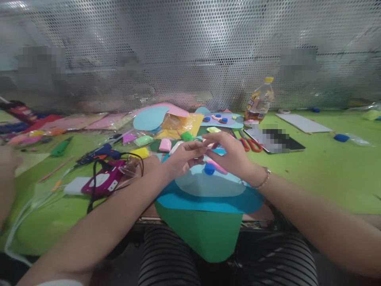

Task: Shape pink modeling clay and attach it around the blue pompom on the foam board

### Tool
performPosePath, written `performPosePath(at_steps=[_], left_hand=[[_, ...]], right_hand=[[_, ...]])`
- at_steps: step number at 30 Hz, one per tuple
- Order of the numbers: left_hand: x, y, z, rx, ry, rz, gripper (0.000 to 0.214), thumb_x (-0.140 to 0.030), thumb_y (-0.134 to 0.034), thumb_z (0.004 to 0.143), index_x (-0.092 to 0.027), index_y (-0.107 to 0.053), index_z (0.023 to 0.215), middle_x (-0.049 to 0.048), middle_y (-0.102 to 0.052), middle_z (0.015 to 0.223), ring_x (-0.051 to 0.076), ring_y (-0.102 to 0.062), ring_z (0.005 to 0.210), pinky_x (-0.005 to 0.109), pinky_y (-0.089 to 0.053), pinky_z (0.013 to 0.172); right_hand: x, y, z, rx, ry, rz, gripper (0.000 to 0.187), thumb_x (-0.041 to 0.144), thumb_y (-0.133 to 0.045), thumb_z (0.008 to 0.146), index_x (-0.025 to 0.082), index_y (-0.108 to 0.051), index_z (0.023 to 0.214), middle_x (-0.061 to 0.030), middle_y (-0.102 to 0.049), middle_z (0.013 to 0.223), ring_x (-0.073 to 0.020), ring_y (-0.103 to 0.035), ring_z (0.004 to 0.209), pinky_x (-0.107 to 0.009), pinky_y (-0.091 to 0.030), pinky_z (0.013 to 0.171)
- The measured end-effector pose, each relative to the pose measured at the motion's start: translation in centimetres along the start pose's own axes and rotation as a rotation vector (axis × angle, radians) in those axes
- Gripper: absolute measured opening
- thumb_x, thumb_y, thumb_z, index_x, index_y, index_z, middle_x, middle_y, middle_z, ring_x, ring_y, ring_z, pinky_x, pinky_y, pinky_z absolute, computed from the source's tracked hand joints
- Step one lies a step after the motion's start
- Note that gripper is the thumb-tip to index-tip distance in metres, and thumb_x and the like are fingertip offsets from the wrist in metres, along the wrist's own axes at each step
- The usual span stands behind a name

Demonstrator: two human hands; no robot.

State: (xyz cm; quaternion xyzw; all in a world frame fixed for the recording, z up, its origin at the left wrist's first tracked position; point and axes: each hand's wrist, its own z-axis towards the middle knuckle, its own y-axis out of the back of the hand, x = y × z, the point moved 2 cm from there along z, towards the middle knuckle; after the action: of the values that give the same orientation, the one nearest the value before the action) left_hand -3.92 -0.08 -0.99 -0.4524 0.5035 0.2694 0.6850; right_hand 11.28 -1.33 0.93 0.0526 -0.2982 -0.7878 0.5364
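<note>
Over layered paper shapes, my left hand [185, 158] and my right hand [230, 153] meet at the fingertips. The fingers of both are curled and pinched together; whatever lies between them is too small or hidden to make out. Below them is a pale blue paper shape [205, 184] on a darker blue sheet [184, 201], with a green sheet [205, 232] hanging past the table edge. A round blue lump of clay [209, 169] and a pink piece [219, 167] rest on the pale blue paper, the pink one partly behind my right hand.
To the left lie a magenta power strip [104, 180], a glue gun [102, 151] and cables. Small clay packets, such as a yellow one [140, 153], sit ahead. Red-handled scissors [251, 145], a tablet [276, 141] and a bottle [259, 101] stand right. Another person's arm [7, 178] shows at far left.
</note>
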Motion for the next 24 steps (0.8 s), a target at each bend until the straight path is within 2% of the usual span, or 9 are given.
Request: performPosePath(at_steps=[9,17,24], left_hand=[[-0.23,-0.2,-0.13,-0.085,-0.01,0.02,0.02,-0.029,-0.082,0.053,-0.019,-0.069,0.064,-0.0037,-0.056,0.061,0.006,-0.052,0.058,0.021,-0.044,0.057],[-0.16,-0.01,-0.15,-0.079,-0.024,0.031,0.017,-0.028,-0.08,0.056,-0.019,-0.07,0.066,-0.0032,-0.057,0.062,0.006,-0.051,0.058,0.023,-0.041,0.059],[-0.25,-0.05,-0.16,-0.066,-0.021,0.027,0.019,-0.029,-0.081,0.054,-0.019,-0.069,0.064,-0.0041,-0.055,0.059,0.005,-0.051,0.056,0.023,-0.041,0.058]], right_hand=[[-0.11,-0.14,-0.12,0.01,-0.003,-0.002,0.037,0.011,-0.057,0.08,0.024,-0.053,0.114,-0.0021,-0.068,0.091,-0.0166,-0.064,0.086,-0.031,-0.058,0.068],[-0.11,-0.12,-0.15,0.007,0.015,0.023,0.041,0.008,-0.059,0.078,0.024,-0.052,0.115,-0.0012,-0.068,0.091,-0.0154,-0.064,0.085,-0.029,-0.058,0.068],[-0.15,-0.25,-0.12,0.004,0.002,0.014,0.037,0.009,-0.057,0.079,0.023,-0.054,0.113,-0.0019,-0.068,0.091,-0.0154,-0.064,0.086,-0.029,-0.057,0.069]])
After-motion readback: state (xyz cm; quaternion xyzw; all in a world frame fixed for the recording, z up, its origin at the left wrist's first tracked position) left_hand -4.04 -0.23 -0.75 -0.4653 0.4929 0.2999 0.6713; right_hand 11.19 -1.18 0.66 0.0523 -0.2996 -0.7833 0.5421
